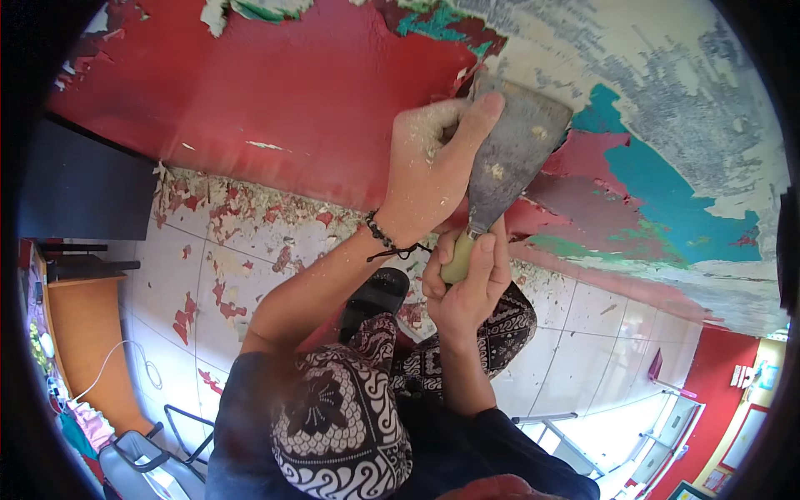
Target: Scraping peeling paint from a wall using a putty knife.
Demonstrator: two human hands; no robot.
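Note:
My right hand [465,290] grips the yellow-green handle [459,262] of a wide paint scraper. Its worn metal blade [515,147] points up and lies close against the wall, at the edge of the red paint [281,81]. My left hand [431,165], dusted with flakes and wearing a dark braided bracelet, holds the blade's left side. The thumb lies over the blade; the curled fingertips are partly hidden. Right of the blade, torn pink layers, teal paint [662,181] and bare whitish-grey plaster [694,94] show.
Paint chips [225,300] litter the white floor tiles [169,262] along the wall's foot. A dark cabinet [87,181] and an orange-brown wooden desk [87,337] stand left. A grey chair [140,462] is lower left, a metal-framed stand [662,431] lower right. My sandalled foot [375,300] is below my hands.

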